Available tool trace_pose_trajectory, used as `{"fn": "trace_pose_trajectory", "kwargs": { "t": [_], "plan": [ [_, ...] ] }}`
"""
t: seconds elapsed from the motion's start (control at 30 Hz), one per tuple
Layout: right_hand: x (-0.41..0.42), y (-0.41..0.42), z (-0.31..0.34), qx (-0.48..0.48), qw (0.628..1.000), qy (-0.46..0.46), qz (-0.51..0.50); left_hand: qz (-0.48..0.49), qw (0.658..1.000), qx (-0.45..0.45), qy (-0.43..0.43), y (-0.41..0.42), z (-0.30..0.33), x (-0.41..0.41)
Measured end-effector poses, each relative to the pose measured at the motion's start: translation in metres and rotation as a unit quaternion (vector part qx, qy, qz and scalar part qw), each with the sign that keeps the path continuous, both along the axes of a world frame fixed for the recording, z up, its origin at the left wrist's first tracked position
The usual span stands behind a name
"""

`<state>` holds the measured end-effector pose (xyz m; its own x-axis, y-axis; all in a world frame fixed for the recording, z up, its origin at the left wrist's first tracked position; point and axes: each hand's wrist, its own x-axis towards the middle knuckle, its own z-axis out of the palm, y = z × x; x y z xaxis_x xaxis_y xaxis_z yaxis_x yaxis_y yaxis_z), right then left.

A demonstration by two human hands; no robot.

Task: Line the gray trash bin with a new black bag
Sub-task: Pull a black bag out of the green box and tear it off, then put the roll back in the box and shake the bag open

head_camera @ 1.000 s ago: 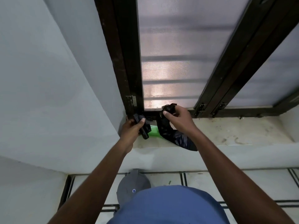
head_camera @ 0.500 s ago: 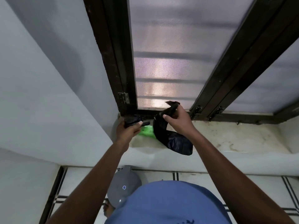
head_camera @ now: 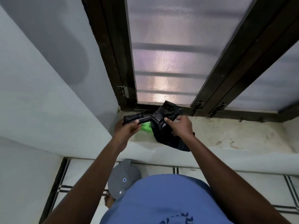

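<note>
Left hand (head_camera: 127, 126): my fingers grip the tight black plastic bag roll (head_camera: 135, 119).
Right hand (head_camera: 181, 126): I pinch the crumpled black plastic bag (head_camera: 163, 126).

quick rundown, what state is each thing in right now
black bag roll: rolled tight, gripped by the left hand
loose black plastic bag: partly unfolded, crumpled, held by the right hand, its lower end drooping over the sill edge
green plastic item: lying on the stained window sill
gray trash bin: on the floor, lid shut
frosted window: closed
</note>
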<state>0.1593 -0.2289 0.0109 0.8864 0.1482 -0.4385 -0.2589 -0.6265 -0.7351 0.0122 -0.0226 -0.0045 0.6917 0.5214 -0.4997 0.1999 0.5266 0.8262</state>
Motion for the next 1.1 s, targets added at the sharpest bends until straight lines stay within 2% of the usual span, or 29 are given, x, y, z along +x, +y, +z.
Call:
{"fn": "trace_pose_trajectory", "kwargs": {
  "t": [0.07,0.1,0.2,0.27,0.3,0.37,0.47,0.57,0.7,0.9,1.0,1.1],
  "plan": [
    [-0.005,0.003,0.000,0.156,0.978,0.089,-0.105,-0.008,1.000,-0.006,-0.002,-0.001,0.004,-0.003],
    [-0.009,0.003,0.001,0.187,0.969,0.093,-0.135,-0.016,1.000,-0.009,-0.006,-0.002,0.007,-0.005],
    [-0.029,0.000,0.010,0.099,0.987,-0.058,-0.111,-0.046,0.999,-0.013,-0.024,-0.004,0.019,-0.011],
    [-0.042,0.001,0.018,0.128,0.985,-0.106,-0.048,-0.061,0.997,-0.015,-0.038,-0.006,0.029,-0.015],
    [-0.048,0.004,0.025,0.154,0.984,-0.089,-0.006,-0.072,0.996,-0.014,-0.044,-0.007,0.034,-0.016],
    [-0.058,0.013,0.038,0.195,0.978,0.003,0.070,-0.098,0.994,-0.004,-0.055,-0.008,0.044,-0.019],
    [-0.065,0.024,0.046,0.262,0.952,0.121,0.107,-0.124,0.990,0.019,-0.066,-0.006,0.059,-0.025],
    [-0.069,0.028,0.044,0.333,0.927,0.149,0.090,-0.131,0.988,0.055,-0.059,0.001,0.069,-0.034],
    [-0.072,0.034,0.044,0.383,0.904,0.179,0.066,-0.130,0.988,0.055,-0.061,0.013,0.070,-0.045],
    [-0.079,0.047,0.066,0.373,0.890,0.257,0.053,-0.156,0.985,0.037,-0.069,0.024,0.076,-0.058],
    [-0.079,0.050,0.069,0.374,0.891,0.251,0.056,-0.160,0.984,-0.020,-0.071,0.029,0.082,-0.063],
    [-0.080,0.050,0.066,0.382,0.889,0.244,0.066,-0.159,0.985,-0.016,-0.064,0.030,0.086,-0.067]
  ]
}}
